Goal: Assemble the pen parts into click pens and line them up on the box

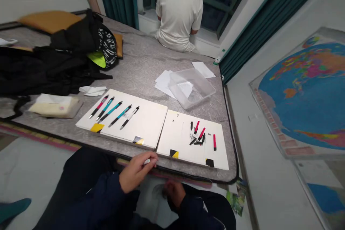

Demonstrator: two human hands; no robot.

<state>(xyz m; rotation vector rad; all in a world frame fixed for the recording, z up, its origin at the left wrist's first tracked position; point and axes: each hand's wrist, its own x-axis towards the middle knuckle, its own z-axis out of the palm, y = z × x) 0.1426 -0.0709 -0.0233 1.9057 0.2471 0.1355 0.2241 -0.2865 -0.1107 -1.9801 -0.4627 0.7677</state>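
My left hand (pixel 138 170) is at the near edge of the table with its fingers curled together. A small pale bit shows between thumb and fingers, too little to name. Below the edge, my right hand (pixel 174 192) is dark and blurred, its fingers hard to read. On the left white board (pixel 151 115) several assembled click pens lie in a slanted row: a pink pen (pixel 99 107), teal pens (pixel 111 111) and a white pen (pixel 129 117). The right white board (pixel 172 140) carries loose pen parts, among them red barrels (pixel 215 142) and black pieces (pixel 199 143).
A clear plastic box (pixel 188 97) stands behind the boards beside white papers (pixel 163 83). To the left are a tissue pack (pixel 56 107), a crumpled tissue (pixel 93 91) and dark clothing (pixel 48 68). A person in white (pixel 179 10) sits at the far edge, back turned.
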